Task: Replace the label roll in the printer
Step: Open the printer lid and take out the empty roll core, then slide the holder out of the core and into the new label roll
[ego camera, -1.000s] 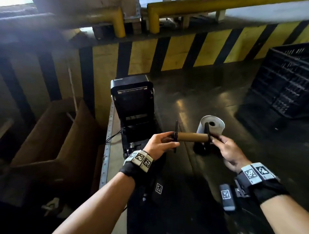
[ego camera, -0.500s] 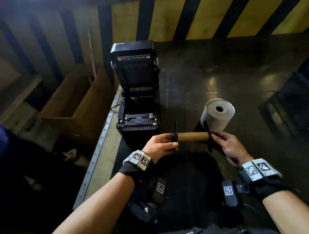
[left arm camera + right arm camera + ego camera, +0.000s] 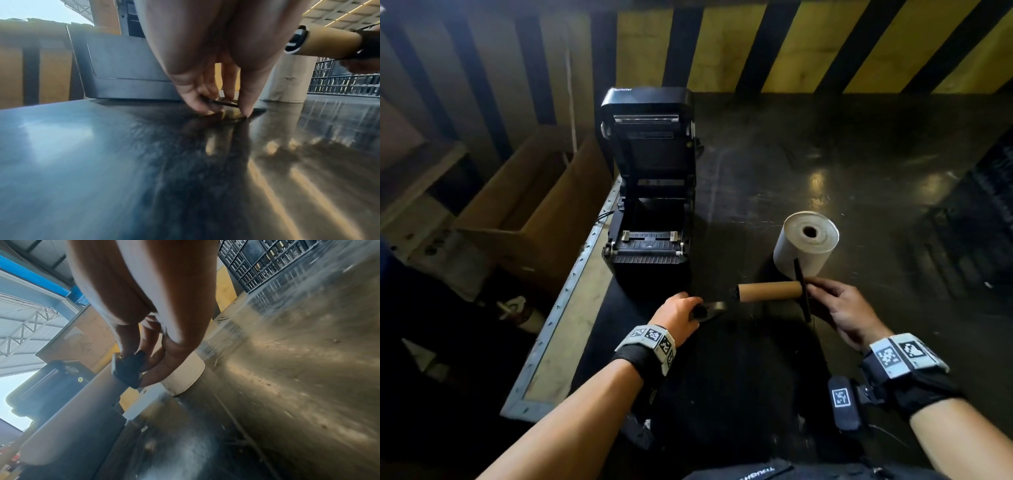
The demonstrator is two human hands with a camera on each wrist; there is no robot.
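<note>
On the dark tabletop (image 3: 774,164), near its left front, the printer (image 3: 650,192) stands with its lid tipped up and back; its roll bay faces upward and holds no roll that I can see. Right hand (image 3: 849,315) pinches the black end piece of the spindle (image 3: 128,369), thumb and fingers curled round it, holding the empty cardboard core (image 3: 770,291) above the table. Core's long axis runs left–right, its free end pointing toward the left hand and capped only by the spindle's black tip; the other guide disc (image 3: 801,291) sits at the right-hand end, edge-on. Left hand (image 3: 678,315) is down at the table surface just in front of the printer, fingertips (image 3: 197,105) pinching a thin black flange (image 3: 224,103) that lies nearly flat on the table, apart from the core. Fresh label roll (image 3: 806,243) stands upright on end just behind the right hand, bore upward, clearly nearer the right hand than the left. Judgement: the core must slide off leftward along its axis, so the left hand is the one placed to draw it off, before the new roll goes on. Beyond the table's left edge sits a cardboard box (image 3: 534,205); contents not discernible
</note>
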